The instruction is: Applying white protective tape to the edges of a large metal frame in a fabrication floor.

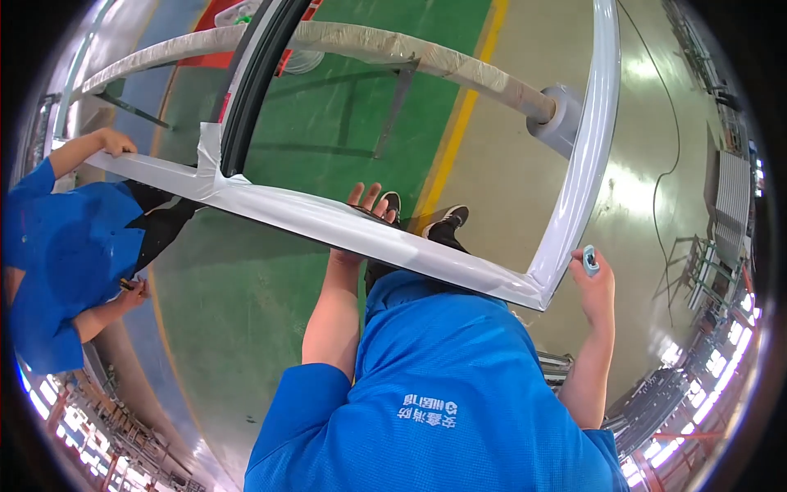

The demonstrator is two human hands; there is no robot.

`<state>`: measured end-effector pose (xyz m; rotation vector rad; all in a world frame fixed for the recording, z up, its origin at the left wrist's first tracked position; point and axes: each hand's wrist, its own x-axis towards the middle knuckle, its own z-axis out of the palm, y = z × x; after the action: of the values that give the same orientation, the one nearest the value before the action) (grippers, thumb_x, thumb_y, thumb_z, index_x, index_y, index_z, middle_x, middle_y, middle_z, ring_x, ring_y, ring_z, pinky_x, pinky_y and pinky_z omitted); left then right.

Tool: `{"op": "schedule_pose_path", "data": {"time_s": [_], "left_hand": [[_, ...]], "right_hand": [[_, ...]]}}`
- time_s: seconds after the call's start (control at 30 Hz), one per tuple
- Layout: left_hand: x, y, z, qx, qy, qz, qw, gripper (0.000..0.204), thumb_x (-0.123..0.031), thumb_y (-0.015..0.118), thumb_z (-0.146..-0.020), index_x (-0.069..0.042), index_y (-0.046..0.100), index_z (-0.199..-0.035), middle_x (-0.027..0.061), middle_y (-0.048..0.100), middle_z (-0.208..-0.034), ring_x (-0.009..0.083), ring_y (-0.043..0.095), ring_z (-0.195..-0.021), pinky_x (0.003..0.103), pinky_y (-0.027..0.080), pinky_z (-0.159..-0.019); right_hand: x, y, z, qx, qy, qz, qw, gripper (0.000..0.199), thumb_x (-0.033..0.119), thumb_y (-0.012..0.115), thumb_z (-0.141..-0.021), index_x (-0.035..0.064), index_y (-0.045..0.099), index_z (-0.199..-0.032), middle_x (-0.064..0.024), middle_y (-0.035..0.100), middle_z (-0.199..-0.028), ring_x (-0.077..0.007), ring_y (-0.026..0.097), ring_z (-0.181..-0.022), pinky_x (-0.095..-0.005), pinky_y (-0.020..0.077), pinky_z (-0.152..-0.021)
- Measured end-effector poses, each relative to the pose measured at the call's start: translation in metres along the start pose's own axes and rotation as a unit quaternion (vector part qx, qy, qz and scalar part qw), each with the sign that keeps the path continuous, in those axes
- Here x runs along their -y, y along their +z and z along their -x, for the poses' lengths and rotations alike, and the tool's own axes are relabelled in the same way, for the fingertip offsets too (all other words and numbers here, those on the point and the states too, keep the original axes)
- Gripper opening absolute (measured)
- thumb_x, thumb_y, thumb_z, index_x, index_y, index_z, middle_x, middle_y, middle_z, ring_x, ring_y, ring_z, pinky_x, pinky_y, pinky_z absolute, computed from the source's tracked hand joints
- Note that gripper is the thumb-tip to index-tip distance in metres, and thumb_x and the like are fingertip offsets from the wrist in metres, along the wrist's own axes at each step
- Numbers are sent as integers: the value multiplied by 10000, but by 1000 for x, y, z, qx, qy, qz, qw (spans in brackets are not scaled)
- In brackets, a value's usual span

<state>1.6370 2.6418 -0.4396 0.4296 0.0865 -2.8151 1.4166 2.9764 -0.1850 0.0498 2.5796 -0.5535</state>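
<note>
A white frame (pixel 328 220), partly wrapped in film, stretches across in front of me. My left hand (pixel 370 203) reaches under its near bar, fingers spread and showing past the far side; the palm is hidden beneath the bar. Beside the frame's right corner, my right hand (pixel 597 283) is closed around a small light-blue handled tool (pixel 590 261), its exact kind unclear. A loose flap of white film (pixel 210 149) stands up where a black upright profile (pixel 261 90) meets the near bar.
At left a co-worker in blue (pixel 78 234) rests one hand on the frame's end and holds a small yellow-and-black thing in the other. A wrapped support rail (pixel 369 45) on legs runs beneath the frame. A dark cable (pixel 674 123) lies on the floor at right.
</note>
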Motion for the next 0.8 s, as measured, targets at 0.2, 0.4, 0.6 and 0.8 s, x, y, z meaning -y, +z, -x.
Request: {"op": "schedule_pose_path", "data": {"time_s": [0.2, 0.4, 0.6, 0.8], "left_hand": [[-10, -4, -24, 171, -18, -7, 985, 95, -231, 588, -962, -144, 554, -944, 34, 593, -1010, 310, 521, -1257, 591, 326, -1122], [-24, -28, -14, 95, -64, -19, 993, 220, -258, 565, -974, -126, 489, -815, 30, 534, -859, 282, 518, -1232, 524, 341, -1136], [-27, 14, 31, -53, -19, -24, 998, 220, -261, 588, -938, -81, 604, -1063, 77, 628, -1083, 243, 573, -1144, 415, 459, -1016], [-55, -16, 63, -93, 74, -15, 993, 477, -365, 572, -910, -103, 548, -1308, 81, 602, -1285, 269, 577, -1114, 457, 434, -1037]], "right_hand": [[11, 0, 11, 4, -10, 5, 1000, 157, 129, 662, -852, 38, 650, -979, 21, 568, -745, -74, 515, -694, -254, 434, -649], [27, 3, 14, 4, -11, -5, 1000, 159, 128, 650, -852, 29, 650, -977, 14, 561, -728, -76, 511, -683, -257, 435, -648], [37, 2, 17, 5, -17, 4, 1000, 171, 133, 649, -848, 31, 655, -985, -2, 582, -744, -79, 527, -691, -256, 441, -656], [32, 3, 11, 13, -15, -12, 1000, 170, 126, 649, -848, 30, 654, -988, -2, 583, -738, -81, 535, -690, -254, 441, -657]]}}
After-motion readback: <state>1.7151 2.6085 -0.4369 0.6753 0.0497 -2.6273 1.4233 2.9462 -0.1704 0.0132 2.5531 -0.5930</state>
